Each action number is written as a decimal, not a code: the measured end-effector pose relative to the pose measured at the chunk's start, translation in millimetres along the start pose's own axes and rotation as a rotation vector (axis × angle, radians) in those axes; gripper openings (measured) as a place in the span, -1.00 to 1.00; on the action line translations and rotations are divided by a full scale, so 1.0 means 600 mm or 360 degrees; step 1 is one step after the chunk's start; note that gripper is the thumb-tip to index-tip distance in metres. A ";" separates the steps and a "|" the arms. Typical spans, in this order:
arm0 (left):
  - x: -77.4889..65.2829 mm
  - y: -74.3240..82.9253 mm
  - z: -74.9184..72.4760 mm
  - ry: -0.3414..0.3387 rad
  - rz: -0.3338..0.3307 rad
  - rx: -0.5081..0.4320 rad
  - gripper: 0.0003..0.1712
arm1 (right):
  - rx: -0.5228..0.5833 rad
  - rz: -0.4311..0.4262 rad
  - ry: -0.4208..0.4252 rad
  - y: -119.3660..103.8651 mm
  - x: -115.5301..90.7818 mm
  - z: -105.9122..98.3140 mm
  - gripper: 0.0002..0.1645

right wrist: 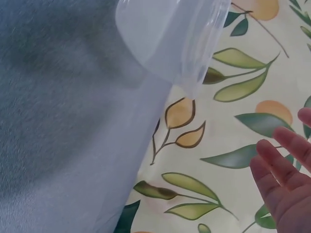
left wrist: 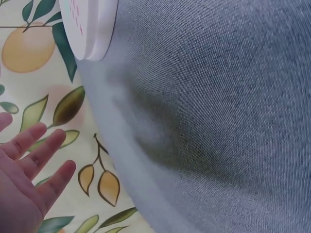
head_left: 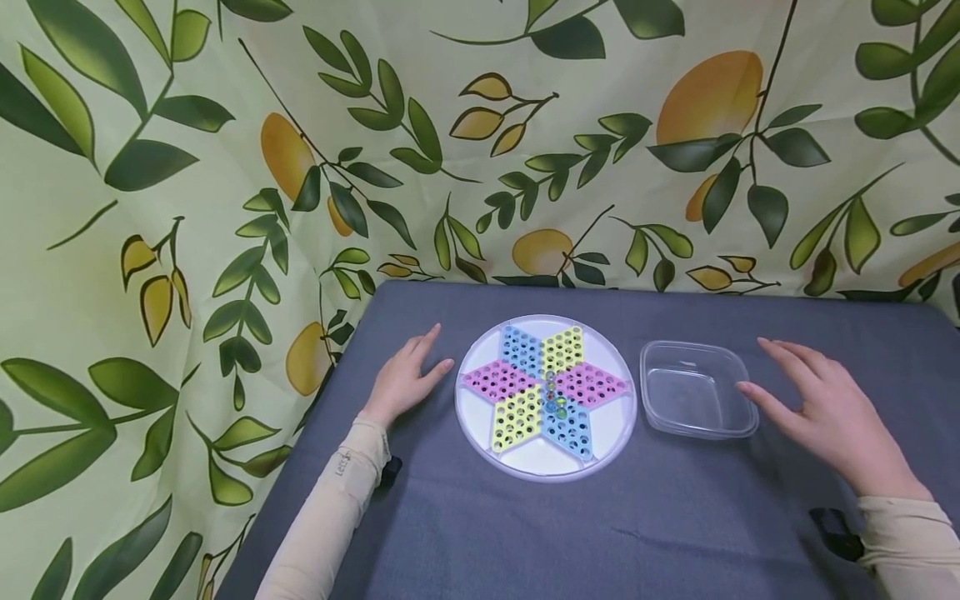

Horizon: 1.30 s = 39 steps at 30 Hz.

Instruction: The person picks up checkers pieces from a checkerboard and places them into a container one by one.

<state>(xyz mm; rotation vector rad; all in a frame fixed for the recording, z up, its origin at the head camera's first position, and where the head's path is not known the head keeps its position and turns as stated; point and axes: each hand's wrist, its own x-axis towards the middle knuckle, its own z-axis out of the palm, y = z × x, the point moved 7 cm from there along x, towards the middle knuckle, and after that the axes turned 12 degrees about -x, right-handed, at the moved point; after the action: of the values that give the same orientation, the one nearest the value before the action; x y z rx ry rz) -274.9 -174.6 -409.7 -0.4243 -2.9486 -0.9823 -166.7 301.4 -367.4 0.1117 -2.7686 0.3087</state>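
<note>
A round white Chinese checkers board (head_left: 472, 425) with a blue, yellow and pink star of holes lies on the table. Several glass marbles (head_left: 552, 406) are gathered around its centre. To the board's left, my left hand (head_left: 405, 382) is held with fingers extended and nothing in them. The clear plastic container (head_left: 693, 392) stands right of the board with nothing visible inside. Beside its right edge is my right hand (head_left: 828, 408), fingers spread and holding nothing. In the left wrist view the board's rim (left wrist: 102, 34) shows at the top.
A grey-blue cloth (head_left: 495, 533) covers the table. Behind and to the left hangs a curtain (head_left: 465, 167) printed with leaves and orange fruit. Dark wrist straps (head_left: 836, 533) sit below the sleeves.
</note>
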 end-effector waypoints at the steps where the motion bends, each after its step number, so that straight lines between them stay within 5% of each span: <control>1: 0.000 -0.001 0.002 -0.0006 -0.0015 -0.0017 -0.21 | 0.0004 0.0008 0.0006 -0.002 0.000 -0.001 -0.18; 9: 0.001 -0.001 0.015 0.0045 -0.0087 -0.0296 -0.28 | 0.0086 0.0014 -0.0027 -0.024 -0.003 -0.002 -0.23; 24: 0.007 -0.005 0.036 0.0232 -0.0113 -0.0634 -0.43 | 0.0267 -0.0093 0.0188 -0.088 0.005 0.006 -0.38; 31: 0.008 -0.008 0.048 0.0275 -0.0133 -0.0652 -0.46 | 0.0268 -0.0180 0.0288 -0.123 0.005 0.011 -0.34; 39: 0.010 -0.011 0.067 0.0256 -0.0231 -0.0657 -0.49 | 0.0351 -0.0125 0.0268 -0.155 0.013 0.037 -0.43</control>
<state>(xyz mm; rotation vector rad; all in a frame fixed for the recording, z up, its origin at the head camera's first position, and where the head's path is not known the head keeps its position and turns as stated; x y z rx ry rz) -279.3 -154.4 -445.0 -0.1217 -2.6562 -1.5686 -170.7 205.6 -366.4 0.2375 -2.5487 0.5748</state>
